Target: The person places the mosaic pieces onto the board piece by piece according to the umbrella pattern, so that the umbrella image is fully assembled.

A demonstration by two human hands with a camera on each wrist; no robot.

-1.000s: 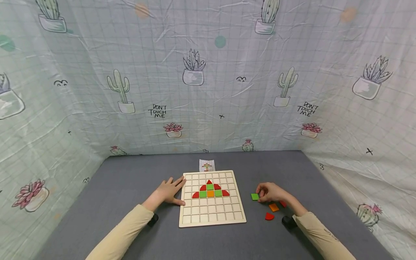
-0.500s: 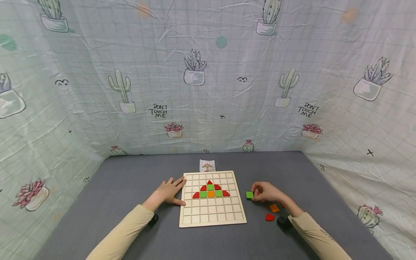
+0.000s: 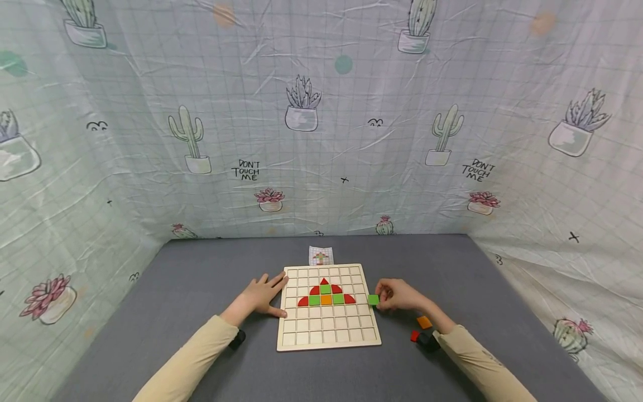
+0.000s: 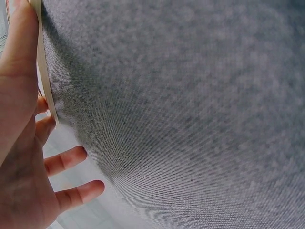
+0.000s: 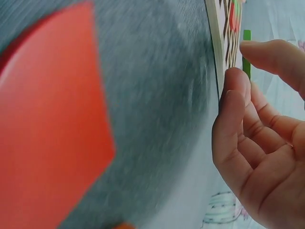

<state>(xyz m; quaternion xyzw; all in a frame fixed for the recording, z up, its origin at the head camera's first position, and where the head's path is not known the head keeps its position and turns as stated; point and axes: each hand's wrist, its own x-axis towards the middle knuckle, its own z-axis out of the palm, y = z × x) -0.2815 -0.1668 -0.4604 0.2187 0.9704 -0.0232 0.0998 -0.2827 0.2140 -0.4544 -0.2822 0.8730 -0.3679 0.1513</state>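
Observation:
A wooden grid board lies on the grey table, bearing red, green and orange tiles arranged as a stepped triangle. My left hand rests at the board's left edge with its fingers spread; in the left wrist view the thumb lies along the board's side. Between thumb and fingertips, my right hand pinches a green square tile over the board's right edge. The right wrist view shows that green tile edge-on, raised above the board.
An orange tile and a red tile lie beneath the right forearm, the red one partly hidden by the black wrist camera. Behind the board lies a small printed card. A patterned curtain encloses the table's back and sides.
My right hand has carried the green tile leftward, from the table beside the loose tiles to the board's right edge. My left hand has stayed in place.

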